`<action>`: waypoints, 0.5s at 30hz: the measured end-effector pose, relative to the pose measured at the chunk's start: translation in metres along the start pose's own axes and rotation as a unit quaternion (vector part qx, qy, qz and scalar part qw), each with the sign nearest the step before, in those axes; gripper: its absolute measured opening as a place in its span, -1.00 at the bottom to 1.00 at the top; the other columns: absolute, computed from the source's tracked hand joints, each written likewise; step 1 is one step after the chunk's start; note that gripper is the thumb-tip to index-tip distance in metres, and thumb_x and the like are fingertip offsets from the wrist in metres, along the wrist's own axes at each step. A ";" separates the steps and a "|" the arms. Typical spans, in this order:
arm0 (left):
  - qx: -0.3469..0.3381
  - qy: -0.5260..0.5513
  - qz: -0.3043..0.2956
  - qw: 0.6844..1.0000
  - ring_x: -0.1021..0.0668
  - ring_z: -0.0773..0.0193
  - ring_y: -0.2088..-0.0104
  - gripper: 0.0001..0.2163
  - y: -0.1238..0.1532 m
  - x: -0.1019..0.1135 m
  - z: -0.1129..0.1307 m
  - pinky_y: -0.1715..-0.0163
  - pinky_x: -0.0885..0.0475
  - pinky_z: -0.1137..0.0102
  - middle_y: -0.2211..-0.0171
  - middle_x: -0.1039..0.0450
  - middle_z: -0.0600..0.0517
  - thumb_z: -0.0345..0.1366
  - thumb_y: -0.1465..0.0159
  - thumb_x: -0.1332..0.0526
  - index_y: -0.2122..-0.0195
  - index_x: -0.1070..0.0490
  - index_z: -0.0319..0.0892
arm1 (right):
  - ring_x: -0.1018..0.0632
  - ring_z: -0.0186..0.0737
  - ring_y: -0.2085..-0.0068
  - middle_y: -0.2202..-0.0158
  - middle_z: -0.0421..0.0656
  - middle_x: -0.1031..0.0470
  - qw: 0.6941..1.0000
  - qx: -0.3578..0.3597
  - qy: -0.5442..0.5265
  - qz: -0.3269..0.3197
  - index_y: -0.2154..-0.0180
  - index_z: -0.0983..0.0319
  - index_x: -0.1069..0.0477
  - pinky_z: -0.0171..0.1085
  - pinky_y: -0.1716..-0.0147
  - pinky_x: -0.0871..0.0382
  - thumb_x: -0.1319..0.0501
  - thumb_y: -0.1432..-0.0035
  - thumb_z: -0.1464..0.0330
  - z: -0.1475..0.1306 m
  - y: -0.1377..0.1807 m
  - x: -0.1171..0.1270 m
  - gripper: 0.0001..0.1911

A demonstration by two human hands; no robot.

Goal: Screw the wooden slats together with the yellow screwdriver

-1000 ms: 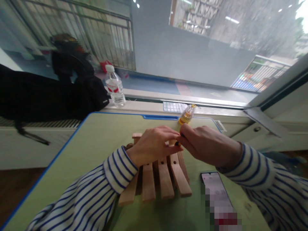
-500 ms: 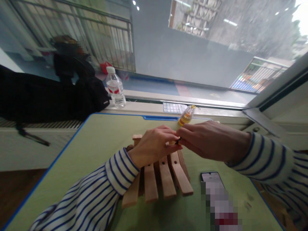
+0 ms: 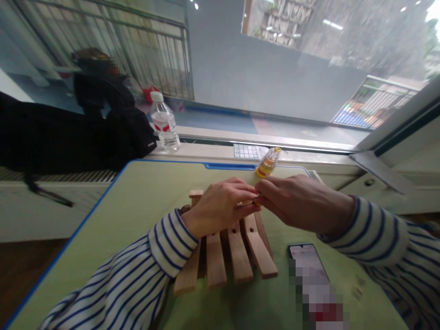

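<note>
My left hand (image 3: 220, 206) reaches over a wooden piece with several pale slats (image 3: 240, 259), each with a dark round hole where it shows. Its thumb and fingers are pinched together. My right hand (image 3: 299, 199) meets it from the right, fingertips pinched too. Between the two sets of fingertips is a small, thin, dark thing (image 3: 256, 198), too small and covered to name. Part of the wooden piece is hidden under my left hand and forearm; one end of it (image 3: 196, 194) shows behind the left wrist.
A small clear container with yellow ends (image 3: 268, 162) stands past my hands at the table's far edge. A phone (image 3: 309, 259) lies at the right on the green table (image 3: 144, 197). Beyond, a water bottle (image 3: 165, 123) and a black bag (image 3: 127, 133) are by the window.
Both hands stay together at nearly the same spot. The small dark thing between the fingertips looks slightly turned and shows less. The right wrist has shifted a little; the view has moved slightly.
</note>
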State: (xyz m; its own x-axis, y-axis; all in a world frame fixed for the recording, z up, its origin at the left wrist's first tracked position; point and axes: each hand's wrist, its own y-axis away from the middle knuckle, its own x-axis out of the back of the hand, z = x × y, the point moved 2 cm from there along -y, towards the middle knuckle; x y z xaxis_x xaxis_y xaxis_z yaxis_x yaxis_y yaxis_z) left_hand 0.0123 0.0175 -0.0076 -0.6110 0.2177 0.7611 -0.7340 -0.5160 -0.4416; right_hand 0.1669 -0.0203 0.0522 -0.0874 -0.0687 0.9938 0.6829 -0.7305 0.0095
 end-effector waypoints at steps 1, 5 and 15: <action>-0.002 0.001 -0.002 1.000 -0.46 0.27 0.14 -0.83 0.000 0.000 0.000 0.14 -0.37 0.35 0.18 -0.50 0.05 -0.22 -0.25 -0.14 0.26 -0.49 -0.11 | -0.18 -0.42 0.57 0.45 -0.18 -0.34 1.000 -0.005 0.003 0.002 0.32 0.27 -0.23 -0.29 0.59 0.09 0.09 -0.25 0.32 0.000 0.000 0.000 -0.79; -0.007 0.001 -0.016 1.000 -0.45 0.27 0.12 -0.83 0.000 0.000 -0.001 0.12 -0.36 0.34 0.16 -0.49 0.07 -0.23 -0.26 -0.12 0.23 -0.48 -0.09 | -0.14 -0.43 0.58 0.48 -0.21 -0.33 1.000 -0.028 -0.001 0.002 0.33 0.26 -0.21 -0.29 0.60 0.14 0.09 -0.25 0.28 -0.002 -0.001 0.002 -0.78; -0.009 -0.004 -0.020 1.000 -0.47 0.28 0.14 -0.84 -0.001 0.002 0.003 0.17 -0.39 0.38 0.15 -0.48 0.04 -0.28 -0.25 -0.13 0.24 -0.49 -0.11 | -0.15 -0.44 0.60 0.50 -0.21 -0.36 0.997 -0.072 -0.010 0.022 0.33 0.24 -0.18 -0.27 0.58 0.16 0.11 -0.25 0.27 -0.005 0.001 -0.003 -0.78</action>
State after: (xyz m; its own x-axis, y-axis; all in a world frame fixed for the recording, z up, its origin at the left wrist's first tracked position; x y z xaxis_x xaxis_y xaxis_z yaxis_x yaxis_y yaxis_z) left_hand 0.0127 0.0158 -0.0048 -0.5789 0.2314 0.7819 -0.7632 -0.4915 -0.4196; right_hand 0.1637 -0.0241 0.0482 -0.0446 -0.0906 0.9949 0.5748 -0.8168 -0.0486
